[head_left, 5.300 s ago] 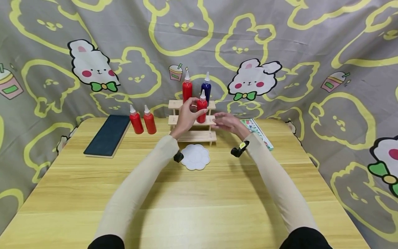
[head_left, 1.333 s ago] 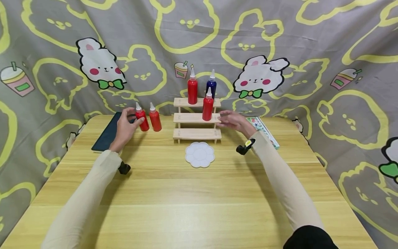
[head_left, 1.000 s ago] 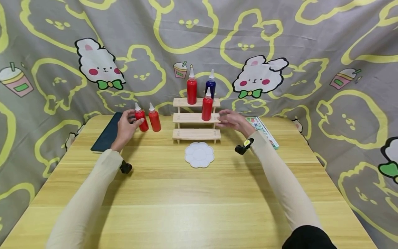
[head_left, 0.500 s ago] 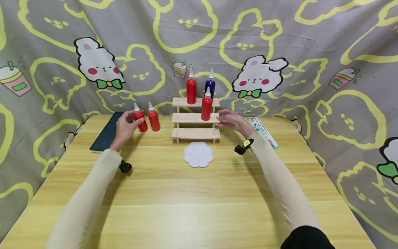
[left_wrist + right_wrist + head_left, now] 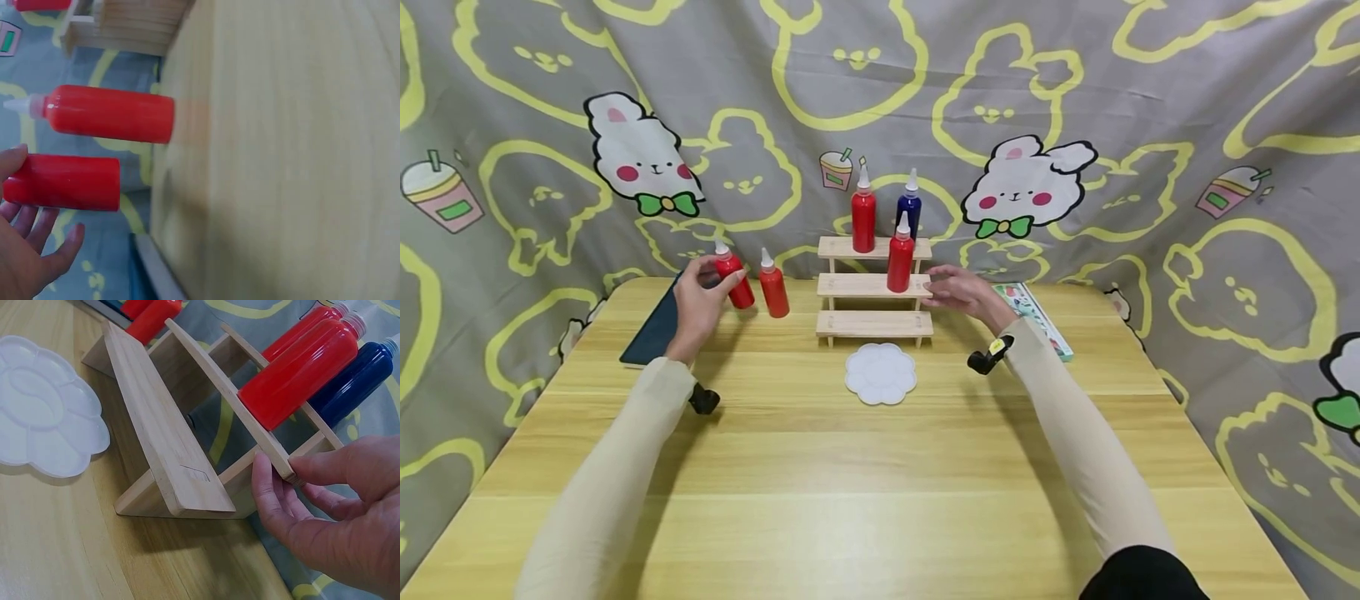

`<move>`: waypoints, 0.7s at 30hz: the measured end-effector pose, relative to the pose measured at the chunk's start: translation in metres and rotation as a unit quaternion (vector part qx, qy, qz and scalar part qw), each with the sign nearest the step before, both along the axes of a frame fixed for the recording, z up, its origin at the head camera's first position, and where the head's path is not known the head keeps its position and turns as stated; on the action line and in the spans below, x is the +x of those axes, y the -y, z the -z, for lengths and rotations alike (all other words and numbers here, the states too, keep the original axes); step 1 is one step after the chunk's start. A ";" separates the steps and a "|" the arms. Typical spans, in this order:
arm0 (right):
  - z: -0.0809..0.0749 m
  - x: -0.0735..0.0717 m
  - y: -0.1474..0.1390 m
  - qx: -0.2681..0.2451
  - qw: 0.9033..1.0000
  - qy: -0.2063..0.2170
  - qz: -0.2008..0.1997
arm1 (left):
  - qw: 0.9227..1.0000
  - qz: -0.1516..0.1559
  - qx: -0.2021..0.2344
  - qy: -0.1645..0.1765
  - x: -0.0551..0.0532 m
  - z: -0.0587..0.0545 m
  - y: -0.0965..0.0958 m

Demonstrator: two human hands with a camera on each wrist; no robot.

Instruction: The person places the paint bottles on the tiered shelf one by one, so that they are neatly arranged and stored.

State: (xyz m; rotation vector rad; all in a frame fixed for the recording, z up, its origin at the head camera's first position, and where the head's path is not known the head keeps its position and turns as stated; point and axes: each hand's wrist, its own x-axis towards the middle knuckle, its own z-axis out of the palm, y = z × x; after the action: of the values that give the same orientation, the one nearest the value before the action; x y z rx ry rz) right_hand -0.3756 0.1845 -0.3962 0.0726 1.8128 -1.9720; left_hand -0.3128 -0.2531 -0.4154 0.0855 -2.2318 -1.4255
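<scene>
One red bottle (image 5: 735, 279), near upright, is pinched in the left hand (image 5: 697, 307), left of the wooden rack (image 5: 874, 322), whose middle shelf (image 5: 853, 285) is gripped by the right hand (image 5: 961, 293).

Instead of the middle bottle (image 5: 900, 263) on the wooden stand (image 5: 874, 322), the left hand (image 5: 696, 305) is now gripping the leftmost red bottle (image 5: 736, 285); its fingers (image 5: 44, 229) are lifting it off the tabletop (image 5: 880, 467).
</scene>
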 end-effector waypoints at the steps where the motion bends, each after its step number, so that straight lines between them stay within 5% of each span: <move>1: 0.000 0.000 0.000 0.000 1.000 0.000 -0.001 | 1.000 0.002 0.002 -0.006 0.001 -0.003 0.000; 10: -0.001 0.002 -0.003 0.003 1.000 -0.006 -0.005 | 0.998 -0.006 -0.010 -0.066 0.004 -0.023 -0.003; 15: -0.001 0.001 -0.002 0.011 1.000 -0.005 -0.013 | 0.995 -0.018 0.054 -0.086 0.005 -0.040 -0.004; 21: -0.003 0.002 -0.001 0.012 1.000 -0.010 -0.013 | 0.985 0.007 0.119 -0.128 0.007 -0.068 -0.012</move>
State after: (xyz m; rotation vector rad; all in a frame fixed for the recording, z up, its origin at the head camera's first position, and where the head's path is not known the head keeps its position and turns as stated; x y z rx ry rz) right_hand -0.3737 0.1853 -0.3928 0.0371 1.8404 -1.9390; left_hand -0.3053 -0.2407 -0.3477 -0.0324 -1.8542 -1.6083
